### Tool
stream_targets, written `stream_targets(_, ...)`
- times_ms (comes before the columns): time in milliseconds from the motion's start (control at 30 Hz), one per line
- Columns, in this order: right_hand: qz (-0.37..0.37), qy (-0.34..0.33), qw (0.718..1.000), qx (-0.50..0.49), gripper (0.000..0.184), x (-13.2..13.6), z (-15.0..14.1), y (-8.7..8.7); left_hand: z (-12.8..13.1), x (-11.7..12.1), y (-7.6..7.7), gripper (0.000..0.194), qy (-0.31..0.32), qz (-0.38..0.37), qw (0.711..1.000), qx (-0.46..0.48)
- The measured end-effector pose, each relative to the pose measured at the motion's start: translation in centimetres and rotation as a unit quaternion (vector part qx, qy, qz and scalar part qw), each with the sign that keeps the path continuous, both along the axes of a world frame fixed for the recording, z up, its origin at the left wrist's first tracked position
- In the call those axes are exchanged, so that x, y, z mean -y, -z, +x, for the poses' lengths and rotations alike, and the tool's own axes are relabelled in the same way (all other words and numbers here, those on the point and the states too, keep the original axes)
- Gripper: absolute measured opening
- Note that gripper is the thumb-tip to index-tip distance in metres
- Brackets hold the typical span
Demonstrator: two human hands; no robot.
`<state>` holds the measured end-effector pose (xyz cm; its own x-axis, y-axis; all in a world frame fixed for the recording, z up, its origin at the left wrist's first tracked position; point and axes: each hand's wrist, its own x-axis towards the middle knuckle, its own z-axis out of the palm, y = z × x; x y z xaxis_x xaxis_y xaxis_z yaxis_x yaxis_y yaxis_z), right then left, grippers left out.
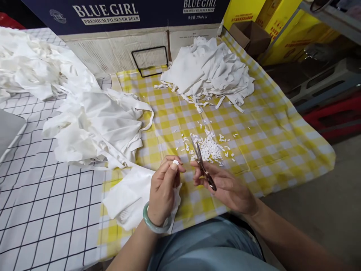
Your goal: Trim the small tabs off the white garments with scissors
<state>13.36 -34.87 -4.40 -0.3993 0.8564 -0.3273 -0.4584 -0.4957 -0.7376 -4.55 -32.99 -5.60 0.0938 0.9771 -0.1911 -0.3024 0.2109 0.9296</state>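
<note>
My left hand [163, 186], with a green bangle at the wrist, pinches the end of a white fabric strip between thumb and fingers. The piece of white cloth [128, 199] it belongs to hangs under that hand over the table's front edge. My right hand [225, 186] grips small scissors [201, 163], blades pointing up and away, closed or nearly so, just right of the pinched strip. Beyond the blades lies a heap of small white clippings [210, 146] on the yellow checked cloth [262, 128].
A crumpled pile of white cloth [96, 128] lies to the left, more at the far left [31, 71], and a stack with loose strips [207, 71] at the back. A black-grid white cloth [42, 203] covers the left. Beer cartons [107, 15] and yellow boxes [284, 26] stand behind.
</note>
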Motion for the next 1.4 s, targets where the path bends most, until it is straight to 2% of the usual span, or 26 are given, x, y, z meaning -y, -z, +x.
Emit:
stream_targets(133,0.036,-0.017,0.995,0.092,0.04,-0.4,-0.2,-0.1,0.2,0.5,0.3,0.028,0.029,0.052,0.996,-0.063)
stream_targets(267,0.096,-0.012,0.975,0.201,0.041,-1.0,0.5,-0.2,0.3,0.5,0.3,0.029,0.037,0.047,0.996,-0.063)
stream_targets(333,0.172,-0.007,0.935,0.31,0.042,-1.3,0.9,-0.2,0.3,0.6,0.1,0.029,0.041,0.035,0.998,-0.044)
stream_targets(400,0.266,-0.017,0.869,0.416,0.046,-1.5,1.1,-0.3,0.3,0.7,0.0,0.028,0.052,0.029,0.998,-0.035)
stream_targets(467,0.336,-0.038,0.815,0.471,0.049,-1.8,1.2,-0.3,0.3,0.8,0.0,0.029,0.066,0.033,0.996,-0.04)
stream_targets(567,0.366,-0.059,0.787,0.493,0.049,-1.9,1.3,-0.1,0.1,0.9,0.0,0.03,0.082,0.044,0.994,-0.052)
stream_targets(700,0.377,-0.073,0.776,0.5,0.048,-2.0,1.3,-0.1,0.0,0.8,0.3,0.03,0.099,0.058,0.99,-0.078)
stream_targets(967,0.367,-0.079,0.789,0.486,0.045,-2.2,1.5,0.0,0.2,0.7,0.2,0.031,0.107,0.071,0.986,-0.107)
stream_targets(1400,0.385,-0.072,0.775,0.496,0.047,-2.2,1.6,0.4,0.5,0.7,0.6,0.031,0.106,0.064,0.986,-0.115)
